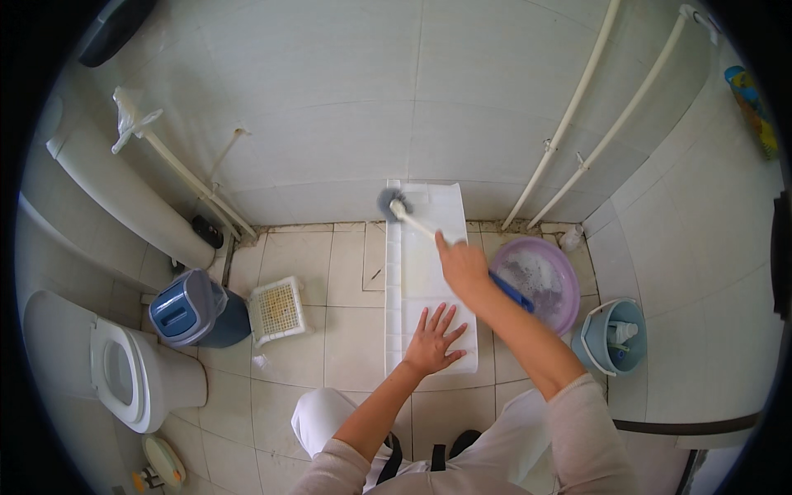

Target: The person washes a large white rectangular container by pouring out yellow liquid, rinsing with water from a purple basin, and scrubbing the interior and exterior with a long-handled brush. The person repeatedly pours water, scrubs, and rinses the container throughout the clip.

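My right hand [465,267] grips a long-handled toilet brush [416,226], its index finger stretched along the white shaft. The blue end of the handle sticks out below my wrist. The brush's grey round bristles touch the far left corner of a white plastic panel [436,272]. That panel stretches from my knees to the wall, and a ribbed strip runs down its left side. My left hand [432,343] lies flat on the panel's near end, fingers spread. Right of the panel sits a purple basin [572,291] of foamy, greyish water.
A light-blue bucket [581,346] with bottles inside stands at the right. To the left are a white plastic stool [278,309], a blue lidded bin [201,309] and a toilet [133,377]. Pipes [572,105] run down the tiled wall.
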Demonstrator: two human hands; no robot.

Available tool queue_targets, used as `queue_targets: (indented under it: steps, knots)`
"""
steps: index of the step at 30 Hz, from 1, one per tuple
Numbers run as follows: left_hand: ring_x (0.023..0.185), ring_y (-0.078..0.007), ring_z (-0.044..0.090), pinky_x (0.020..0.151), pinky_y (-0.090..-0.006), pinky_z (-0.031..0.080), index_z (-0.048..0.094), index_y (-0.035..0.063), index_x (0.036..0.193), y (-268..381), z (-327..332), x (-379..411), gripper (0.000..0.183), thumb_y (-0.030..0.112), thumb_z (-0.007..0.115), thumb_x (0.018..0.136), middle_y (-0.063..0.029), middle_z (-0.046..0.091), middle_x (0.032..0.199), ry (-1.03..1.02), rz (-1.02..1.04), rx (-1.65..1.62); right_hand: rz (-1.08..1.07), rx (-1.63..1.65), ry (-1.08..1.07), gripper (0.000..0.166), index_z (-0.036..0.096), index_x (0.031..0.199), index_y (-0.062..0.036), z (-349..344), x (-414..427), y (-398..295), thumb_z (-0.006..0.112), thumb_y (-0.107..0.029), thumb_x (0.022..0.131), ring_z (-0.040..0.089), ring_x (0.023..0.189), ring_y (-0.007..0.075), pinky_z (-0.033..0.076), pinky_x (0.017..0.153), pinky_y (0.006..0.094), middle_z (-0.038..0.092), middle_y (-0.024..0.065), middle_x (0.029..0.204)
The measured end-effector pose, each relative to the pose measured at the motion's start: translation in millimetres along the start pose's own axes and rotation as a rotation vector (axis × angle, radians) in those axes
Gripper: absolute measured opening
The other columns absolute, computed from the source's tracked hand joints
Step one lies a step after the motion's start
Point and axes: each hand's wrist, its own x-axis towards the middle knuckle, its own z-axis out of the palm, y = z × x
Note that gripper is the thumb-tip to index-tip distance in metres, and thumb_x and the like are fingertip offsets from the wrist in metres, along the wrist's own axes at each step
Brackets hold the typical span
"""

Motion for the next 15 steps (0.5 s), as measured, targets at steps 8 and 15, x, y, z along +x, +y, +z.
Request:
queue_targets:
  steps: [8, 15]
  knots:
    - [0.135, -0.0343, 0.023, 0.108, -0.0561, 0.018, 0.052, 0.0209, 0.128, 5, 3, -5, 0.056, 0.052, 0.056, 0.082, -0.0136, 0.028, 0.146, -0.008, -0.021, 0.026, -0.010, 0.098, -0.013, 0.048, 0.048, 0.130, -0.0111, -6, -12, 13, 0.049, -0.009, 0.082, 0.064, 0.062, 0.0283, 0.050, 0.051, 0.0381, 0.062, 0.0144, 0.070]
    - [0.136, -0.0336, 0.023, 0.108, -0.0550, 0.018, 0.051, 0.0228, 0.129, 4, -4, -6, 0.056, 0.052, 0.056, 0.082, -0.0137, 0.028, 0.146, -0.054, -0.042, 0.062, 0.174, 0.269, -0.055, 0.045, 0.049, 0.129, -0.0142, -25, 20, 29, 0.046, -0.008, 0.085, 0.064, 0.069, 0.0326, 0.050, 0.058, 0.0438, 0.064, 0.0159, 0.073]
